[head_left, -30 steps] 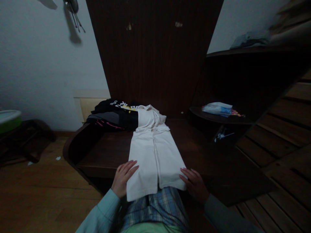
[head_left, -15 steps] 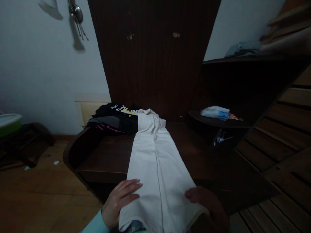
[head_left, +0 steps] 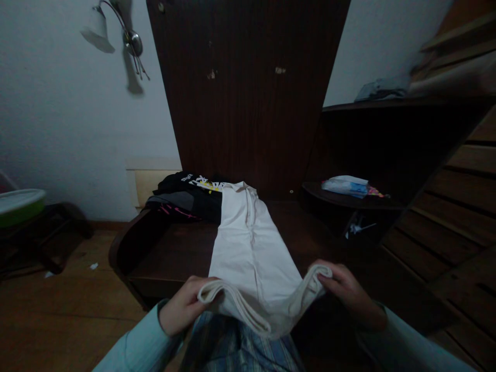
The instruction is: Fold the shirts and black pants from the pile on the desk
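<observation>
A pair of white trousers (head_left: 248, 248) lies lengthwise over the dark wooden bench, its far end touching a pile of dark clothes (head_left: 182, 199). The near end is lifted and bends upward, showing its layered hem edges. My left hand (head_left: 188, 305) is closed on the left corner of that end, thumb on the near side. At the right corner, my right hand (head_left: 344, 289) grips the fabric, fingers partly hidden behind it. The cloth sags between both hands, above my plaid-covered lap.
The dark bench (head_left: 170, 253) has a curved left armrest and a tall back panel (head_left: 251, 119). Corner shelves on the right hold a blue-and-white packet (head_left: 344, 186) and folded cloth (head_left: 382, 89). A green basin (head_left: 21, 206) stands on a stool at left. A lamp (head_left: 132, 44) hangs on the wall.
Both hands went from resting on the trousers to gripping the near corners. That end has been raised and bent away from me. The view has tilted up slightly.
</observation>
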A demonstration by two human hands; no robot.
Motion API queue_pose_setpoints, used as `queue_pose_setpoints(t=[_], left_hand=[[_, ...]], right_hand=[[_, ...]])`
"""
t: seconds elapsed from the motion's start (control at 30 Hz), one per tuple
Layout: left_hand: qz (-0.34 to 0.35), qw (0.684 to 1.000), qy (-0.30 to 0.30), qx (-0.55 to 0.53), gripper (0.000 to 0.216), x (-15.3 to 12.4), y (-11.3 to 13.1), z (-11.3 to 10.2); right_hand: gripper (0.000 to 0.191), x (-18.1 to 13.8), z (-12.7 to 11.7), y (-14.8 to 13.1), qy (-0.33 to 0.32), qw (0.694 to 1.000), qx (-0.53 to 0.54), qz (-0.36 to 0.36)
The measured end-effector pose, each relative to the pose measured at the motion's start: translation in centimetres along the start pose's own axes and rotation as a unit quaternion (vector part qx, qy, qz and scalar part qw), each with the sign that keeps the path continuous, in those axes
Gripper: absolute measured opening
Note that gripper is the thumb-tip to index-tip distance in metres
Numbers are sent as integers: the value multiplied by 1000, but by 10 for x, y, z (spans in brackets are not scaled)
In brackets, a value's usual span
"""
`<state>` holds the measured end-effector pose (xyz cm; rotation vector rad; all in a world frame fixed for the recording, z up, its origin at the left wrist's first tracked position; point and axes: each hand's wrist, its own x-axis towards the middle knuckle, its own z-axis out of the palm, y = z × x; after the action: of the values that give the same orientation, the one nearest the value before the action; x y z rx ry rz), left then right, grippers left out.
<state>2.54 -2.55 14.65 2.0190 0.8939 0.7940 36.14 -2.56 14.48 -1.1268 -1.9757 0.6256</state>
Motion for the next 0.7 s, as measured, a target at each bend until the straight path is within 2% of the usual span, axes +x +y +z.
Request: queue_pose_setpoints(t=[0.1,0.23,0.3,0.37,0.47,0.57,0.7], left_hand=[[-75,993,59,-74,39,25,-17,-10],[-143,959,101,-223,43,64,-39,-12],[-169,942,119,-263,46,85,-53,-12],[-194,926,162,-279,47,105,-70,-12],[-240,907,237,-252,46,124,-100,-10],[-203,913,286,-209,48,130,-121,-11],[-113,961,242,-69,35,134,-129,-19]], right_hand=[[36,29,-4,4,-6,996,79,47],[34,61,3,22,12,979,173,107],[33,81,12,41,44,967,213,135],[33,102,23,66,72,956,228,168],[28,122,40,104,114,949,176,234],[32,127,48,130,118,959,133,219],[26,127,45,139,43,989,47,136]])
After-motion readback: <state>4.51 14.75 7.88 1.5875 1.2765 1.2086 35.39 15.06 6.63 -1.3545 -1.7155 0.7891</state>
